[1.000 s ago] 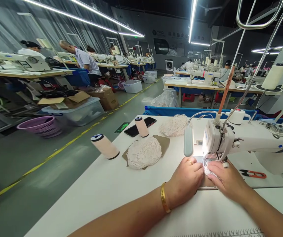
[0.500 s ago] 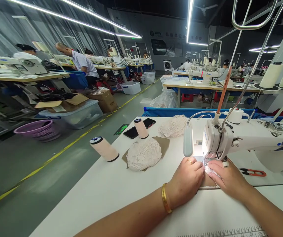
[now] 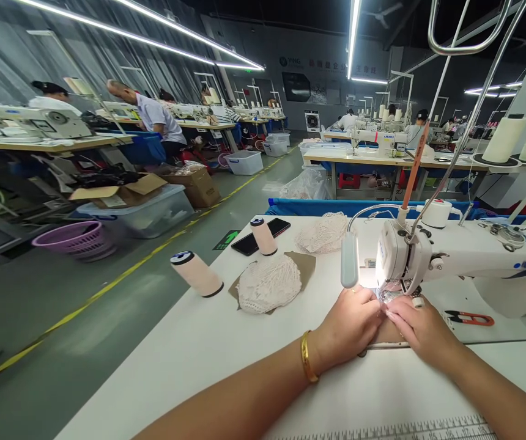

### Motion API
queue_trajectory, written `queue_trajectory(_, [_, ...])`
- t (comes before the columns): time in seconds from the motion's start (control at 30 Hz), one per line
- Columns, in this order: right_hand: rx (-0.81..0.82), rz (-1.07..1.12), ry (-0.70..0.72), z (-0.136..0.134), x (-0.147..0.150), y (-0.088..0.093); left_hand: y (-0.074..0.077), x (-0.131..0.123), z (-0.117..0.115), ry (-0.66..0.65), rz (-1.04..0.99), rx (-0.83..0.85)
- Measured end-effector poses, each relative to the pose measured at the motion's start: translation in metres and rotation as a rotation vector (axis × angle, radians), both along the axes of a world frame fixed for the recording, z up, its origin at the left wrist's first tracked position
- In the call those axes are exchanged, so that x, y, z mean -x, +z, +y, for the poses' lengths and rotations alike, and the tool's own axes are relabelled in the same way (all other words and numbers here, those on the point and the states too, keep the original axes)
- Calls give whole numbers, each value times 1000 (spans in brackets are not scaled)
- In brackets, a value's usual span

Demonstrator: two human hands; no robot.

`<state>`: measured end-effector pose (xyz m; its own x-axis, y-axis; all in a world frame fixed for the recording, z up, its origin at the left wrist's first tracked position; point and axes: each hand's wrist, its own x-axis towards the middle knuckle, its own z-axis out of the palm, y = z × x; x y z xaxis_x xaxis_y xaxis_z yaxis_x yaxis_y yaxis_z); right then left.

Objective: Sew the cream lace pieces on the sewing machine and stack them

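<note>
My left hand point(image 3: 352, 324) and my right hand point(image 3: 423, 325) meet at the needle area of a white sewing machine point(image 3: 467, 253). Both have their fingers closed on a small piece of pale lace point(image 3: 385, 303), mostly covered by the fingertips and the machine head. A lit work lamp point(image 3: 349, 263) hangs just behind my left hand. To the left, a round cream lace piece point(image 3: 270, 284) rests on brown card, and another lace piece point(image 3: 322, 232) lies farther back. Orange-handled thread snips point(image 3: 471, 318) lie right of my right hand.
Two peach thread cones point(image 3: 197, 275) and a black phone point(image 3: 247, 244) are on the left of the white table point(image 3: 189, 366). A ruler strip point(image 3: 405, 428) runs along the front. Cream cones point(image 3: 504, 140) stand at right. Co-workers sit at other machines beyond the aisle.
Both hands have edged closer together at the needle, and less of the lace shows between them. The view has shifted slightly.
</note>
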<state>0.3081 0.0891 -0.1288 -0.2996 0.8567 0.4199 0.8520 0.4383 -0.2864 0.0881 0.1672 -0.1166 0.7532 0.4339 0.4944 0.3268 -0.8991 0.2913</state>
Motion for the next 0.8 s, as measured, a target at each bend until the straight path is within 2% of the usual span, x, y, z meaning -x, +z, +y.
queue_trajectory(0.23, [-1,185,-75,0,7,6,-7,-7,9,43,-50,153])
queue_trajectory(0.57, [88,266,-133,0,10,12,-14,-17,8,72,-59,63])
queue_trajectory(0.8, [106,302,-161,1,11,11,-15,-16,11,42,-73,77])
